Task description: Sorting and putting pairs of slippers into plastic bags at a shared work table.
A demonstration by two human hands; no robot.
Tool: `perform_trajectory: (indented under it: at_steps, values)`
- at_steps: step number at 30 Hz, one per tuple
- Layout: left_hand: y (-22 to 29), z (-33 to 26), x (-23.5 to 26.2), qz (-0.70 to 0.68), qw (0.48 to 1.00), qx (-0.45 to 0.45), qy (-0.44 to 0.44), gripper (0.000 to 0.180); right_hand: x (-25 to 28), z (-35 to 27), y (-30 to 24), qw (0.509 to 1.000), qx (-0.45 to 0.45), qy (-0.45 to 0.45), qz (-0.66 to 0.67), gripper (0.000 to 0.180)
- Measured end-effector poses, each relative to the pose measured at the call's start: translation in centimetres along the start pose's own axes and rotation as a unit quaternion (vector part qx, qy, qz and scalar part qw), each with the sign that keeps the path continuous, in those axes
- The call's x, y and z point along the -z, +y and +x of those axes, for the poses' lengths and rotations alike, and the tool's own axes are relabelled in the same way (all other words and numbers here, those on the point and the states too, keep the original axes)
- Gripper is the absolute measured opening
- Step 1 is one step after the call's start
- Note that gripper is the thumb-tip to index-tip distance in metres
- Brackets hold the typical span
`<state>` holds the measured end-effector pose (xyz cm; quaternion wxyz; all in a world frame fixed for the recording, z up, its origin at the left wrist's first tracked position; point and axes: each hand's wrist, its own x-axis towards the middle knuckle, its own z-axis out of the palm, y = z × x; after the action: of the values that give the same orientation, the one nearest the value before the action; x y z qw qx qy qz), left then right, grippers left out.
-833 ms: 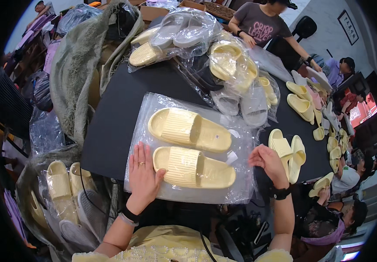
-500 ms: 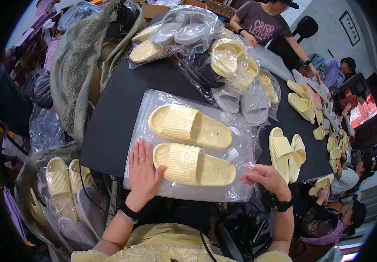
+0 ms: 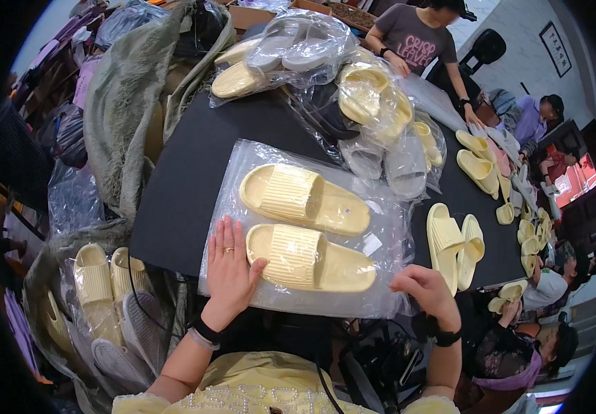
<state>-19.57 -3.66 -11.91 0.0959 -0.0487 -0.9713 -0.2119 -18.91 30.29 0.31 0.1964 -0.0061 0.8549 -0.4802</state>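
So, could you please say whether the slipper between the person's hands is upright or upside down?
Upright: the yellow slipper shows its ribbed strap and footbed facing up.

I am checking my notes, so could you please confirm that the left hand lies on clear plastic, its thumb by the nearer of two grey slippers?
Not quite: the head view shows both slippers are pale yellow, not grey. The left hand does lie on clear plastic, its thumb by the nearer one.
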Motion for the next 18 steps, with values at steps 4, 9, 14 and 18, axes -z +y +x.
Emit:
perform_trajectory:
  at_steps: [4, 9, 14, 18]
  values:
    - [0.0, -0.2, 0.0, 0.002, 1.0, -0.001, 0.003, 0.076, 2.4, -1.3, 1.1, 0.978, 0.072, -0.12, 0.153, 0.011]
    - [0.1, -0.1, -0.2, 0.006, 1.0, 0.0, 0.008, 0.076, 3.1, 1.4, 4.6, 0.976, -0.004, -0.157, 0.154, 0.023]
    - [0.4, 0.0, 0.2, 0.011, 1.0, 0.0, 0.015, 0.074, 0.2, 7.1, 0.9, 0.967, 0.158, -0.172, -0.101, 0.036]
    - [0.0, 0.0, 0.0, 0.003, 1.0, 0.017, 0.012, 0.076, -4.1, 11.9, -3.0, 0.948, 0.251, -0.164, -0.108, 0.051]
